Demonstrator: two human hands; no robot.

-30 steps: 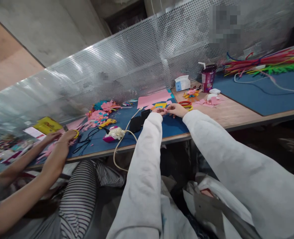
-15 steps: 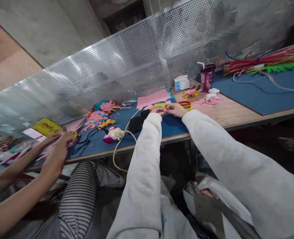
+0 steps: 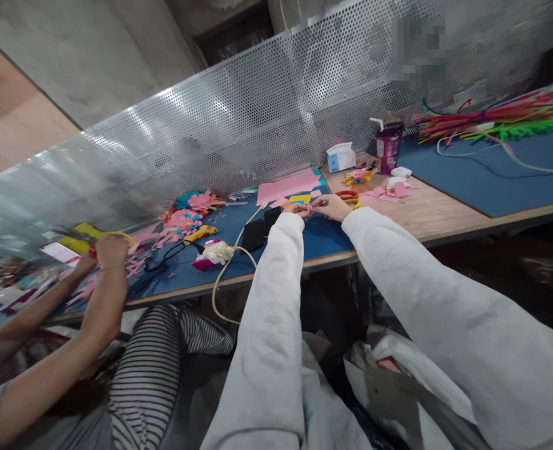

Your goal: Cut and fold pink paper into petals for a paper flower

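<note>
Above the table's front part, my left hand (image 3: 297, 209) and my right hand (image 3: 331, 207) meet, their fingers pinched on a small piece of pink paper (image 3: 309, 209). Most of that piece is covered by the fingertips. Just behind my hands lie a yellow-orange paper piece (image 3: 300, 199) and a large pink sheet (image 3: 289, 186). Scissors with red and yellow handles (image 3: 352, 199) rest right beside my right hand. Two black flat objects (image 3: 254, 235) lie to the left of my left sleeve.
A co-worker's hands (image 3: 110, 250) hold yellow-handled scissors at the left. Pink paper flowers (image 3: 182, 222), a yellow glue gun (image 3: 201, 234) and a white-and-purple power strip with a cord (image 3: 216, 253) lie between us. Rightward stand a tissue pack (image 3: 342, 157), a purple cup (image 3: 389, 149) and pipe cleaners (image 3: 496, 119).
My hands stay almost where they were, still pinching the pink paper. At the left, the co-worker's hand with the scissors has risen and shifted left.
</note>
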